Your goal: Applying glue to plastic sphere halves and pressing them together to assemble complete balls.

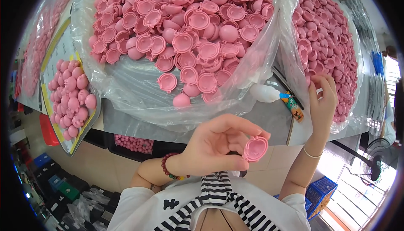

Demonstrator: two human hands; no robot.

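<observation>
Left hand (214, 145) is raised close to the chest, below the front edge of the desk (269, 126), grip pinching a pink half-shell (255, 148) between thumb and fingertips, hollow side facing up toward the camera; a red bead bracelet (167, 166) sits on that wrist. Right hand (322, 102) is up at the right-hand clear plastic bag (290, 42), fingers curled and pressed into the pile of pink shells (328, 42) at its lower edge; can't tell whether that grip has actually closed on a piece, the fingertips are buried among them. Thin bangle (311, 153) on the right wrist. Centre of the desk carries a bigger clear bag (139, 92) opened flat with a heap of the same pink half-shells (185, 25), some dome up, some hollow up, a few strays near the front edge. A white squeeze bottle with a blue tip (266, 93) lies between the two bags, just beside a small orange printed tube (293, 106). Far left, a tray (59, 67) holds closed pink balls (71, 98). Under the desk, a bin with more pink balls (134, 143). A blue crate (322, 191) and a floor fan (378, 163) sit at lower right.
</observation>
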